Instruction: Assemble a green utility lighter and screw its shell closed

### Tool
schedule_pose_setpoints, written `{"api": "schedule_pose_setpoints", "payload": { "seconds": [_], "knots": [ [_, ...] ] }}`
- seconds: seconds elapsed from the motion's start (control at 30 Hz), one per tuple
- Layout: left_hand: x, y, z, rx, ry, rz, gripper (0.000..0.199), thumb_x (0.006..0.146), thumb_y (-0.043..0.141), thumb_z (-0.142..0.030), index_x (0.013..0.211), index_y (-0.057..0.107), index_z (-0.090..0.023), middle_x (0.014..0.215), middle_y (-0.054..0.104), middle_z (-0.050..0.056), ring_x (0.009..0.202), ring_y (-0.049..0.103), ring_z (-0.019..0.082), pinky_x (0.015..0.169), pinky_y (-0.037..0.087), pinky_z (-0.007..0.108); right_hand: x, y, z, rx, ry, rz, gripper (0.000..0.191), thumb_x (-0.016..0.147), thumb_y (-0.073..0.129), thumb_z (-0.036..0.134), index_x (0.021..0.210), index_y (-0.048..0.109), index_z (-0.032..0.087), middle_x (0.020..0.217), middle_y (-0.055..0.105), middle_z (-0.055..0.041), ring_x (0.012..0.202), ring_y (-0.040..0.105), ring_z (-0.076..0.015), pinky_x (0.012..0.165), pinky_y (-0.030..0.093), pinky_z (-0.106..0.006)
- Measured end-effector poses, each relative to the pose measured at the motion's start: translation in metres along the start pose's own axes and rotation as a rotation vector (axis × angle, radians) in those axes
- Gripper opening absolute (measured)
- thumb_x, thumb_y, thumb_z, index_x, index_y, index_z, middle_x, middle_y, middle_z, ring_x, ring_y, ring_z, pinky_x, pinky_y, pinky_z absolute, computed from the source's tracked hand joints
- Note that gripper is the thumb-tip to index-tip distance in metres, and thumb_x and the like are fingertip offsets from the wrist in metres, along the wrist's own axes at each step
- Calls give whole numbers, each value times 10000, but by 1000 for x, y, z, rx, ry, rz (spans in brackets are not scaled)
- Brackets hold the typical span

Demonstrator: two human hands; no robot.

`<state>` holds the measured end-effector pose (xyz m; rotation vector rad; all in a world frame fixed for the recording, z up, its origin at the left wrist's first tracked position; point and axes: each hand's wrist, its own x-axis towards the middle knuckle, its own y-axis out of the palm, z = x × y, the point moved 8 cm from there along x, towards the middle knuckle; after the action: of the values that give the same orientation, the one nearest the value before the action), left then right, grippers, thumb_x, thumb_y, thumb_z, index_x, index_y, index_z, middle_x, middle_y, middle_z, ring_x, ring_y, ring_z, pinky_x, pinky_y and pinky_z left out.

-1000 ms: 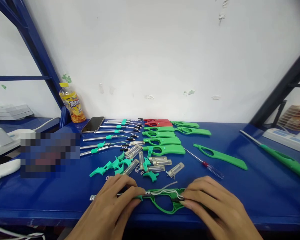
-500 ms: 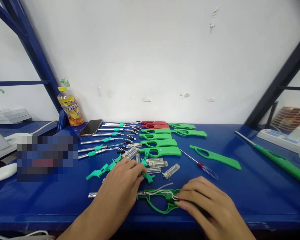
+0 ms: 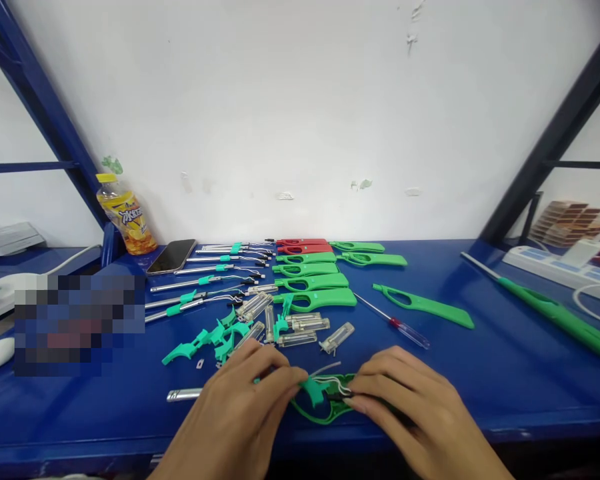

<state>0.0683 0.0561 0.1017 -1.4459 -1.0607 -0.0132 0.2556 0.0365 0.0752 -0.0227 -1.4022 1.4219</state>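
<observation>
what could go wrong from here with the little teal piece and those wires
The white wires loop loosely over the open green shell, right beside the teal piece in the left hand, so one might get pinched under it.

The right hand is at the black part by the wires; letting go could let it shift.

The thin grey tube sticks out past the shell and might snag.
</observation>
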Motion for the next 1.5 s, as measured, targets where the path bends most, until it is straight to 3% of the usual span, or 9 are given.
{"api": "schedule_pose_setpoints", "payload": {
  "seconds": [0.17,0.3,0.53,1.03,1.5],
  "knots": [
    [-4,15,-3,3,13,41,342,1029,455,-20,1158,680,-243,946,703,19,789,634,186,786,572,339,0,0,0,1,-10,-1,110,1110,605,237,1069,707,239,982,757,-11,853,686,-173,804,567,-298],
    [-3,19,-6,-17,37,34,342,1012,458,-4,1149,678,-227,923,701,23,778,631,184,766,566,325,0,1,0,10,-7,-3,116,1109,604,228,1067,712,237,972,758,-20,859,692,-179,804,570,-305],
    [-2,21,-6,-51,60,-36,320,1016,480,12,1161,669,-202,935,700,30,783,621,173,749,555,321,-4,3,-3,27,-3,21,86,1091,631,198,1114,702,240,1003,751,-14,884,678,-185,805,559,-322],
    [-1,24,-7,-36,75,-58,287,1026,498,4,1154,660,-196,922,679,41,769,586,181,683,522,325,-3,1,-2,24,24,10,142,1096,571,141,1107,662,250,1019,738,-1,868,657,-176,774,541,-315],
    [-1,24,-7,-3,81,-25,489,955,406,95,1236,668,-208,1044,721,61,834,643,165,724,569,302,-1,-2,0,16,16,-16,126,1112,562,166,1116,656,250,1008,748,16,868,658,-167,794,541,-307]
  ]
}}
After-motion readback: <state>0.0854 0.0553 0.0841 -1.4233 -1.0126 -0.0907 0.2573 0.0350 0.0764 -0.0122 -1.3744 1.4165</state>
